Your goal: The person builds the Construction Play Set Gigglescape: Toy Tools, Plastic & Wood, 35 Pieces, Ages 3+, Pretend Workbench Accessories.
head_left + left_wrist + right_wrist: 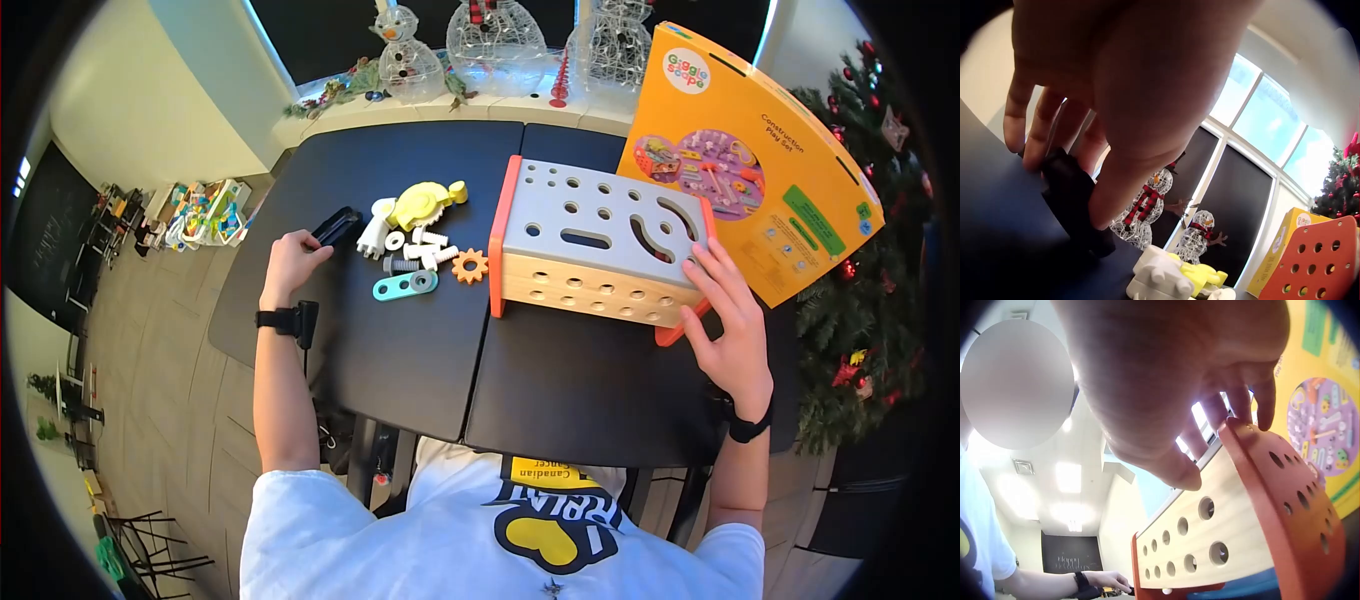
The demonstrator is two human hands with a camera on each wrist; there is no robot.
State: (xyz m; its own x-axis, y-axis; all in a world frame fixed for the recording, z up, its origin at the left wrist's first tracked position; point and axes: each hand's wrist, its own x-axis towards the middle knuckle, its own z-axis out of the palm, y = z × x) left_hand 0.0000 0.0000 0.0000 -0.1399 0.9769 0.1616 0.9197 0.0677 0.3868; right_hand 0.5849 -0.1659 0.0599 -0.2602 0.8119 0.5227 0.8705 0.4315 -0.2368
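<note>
My left hand (pixel 292 266) pinches a small, oblong black object (pixel 338 226) between thumb and fingers, low over the table; what kind of object it is, I cannot tell. In the left wrist view the black object (pixel 1075 203) partly hides the fingertips. My right hand (pixel 728 315) rests on the right end of a toy workbench (pixel 600 235), a wooden box with holes, a grey top and orange ends. The right wrist view has relaxed fingers draped over the orange end panel (pixel 1294 506), with the thumb against the wooden side.
Between the left hand and workbench lie a yellow toy piece (pixel 420 205), white pieces (pixel 375 230), a grey bolt (pixel 400 265), an orange gear (pixel 469 266) and a teal strip (pixel 404 286). An orange-yellow box (pixel 750 160) stands behind the workbench. The black table (pixel 400 370) has a seam.
</note>
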